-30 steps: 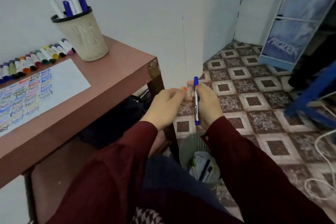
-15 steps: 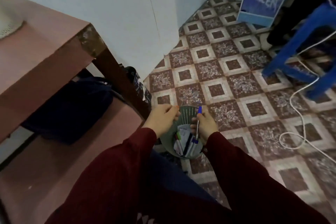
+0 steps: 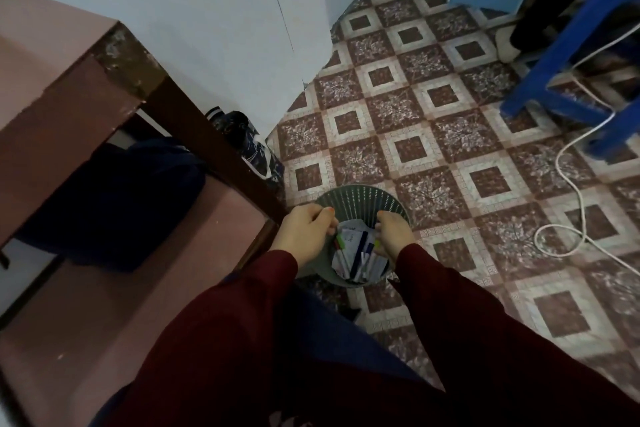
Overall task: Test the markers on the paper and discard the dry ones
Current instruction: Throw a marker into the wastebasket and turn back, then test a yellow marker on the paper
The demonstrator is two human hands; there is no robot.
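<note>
Grey-green perforated waste basket [image 3: 360, 199] held white papers and markers with blue, green and red parts. Floor tiles [image 3: 408, 149] were brown-and-cream diamond pattern. Sleeves [image 3: 485, 322] were dark maroon. Table [image 3: 52, 80] was pinkish-brown, stool [image 3: 568, 55] blue, cable [image 3: 568, 149] white, wall [image 3: 207, 10] pale blue-white.

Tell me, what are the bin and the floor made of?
The bin looks like matte grey-green plastic: its thin wall is moulded with rows of small slots. The floor looks like ceramic tile, going by the repeating brown and cream squares; its sheen is hard to judge.
</note>
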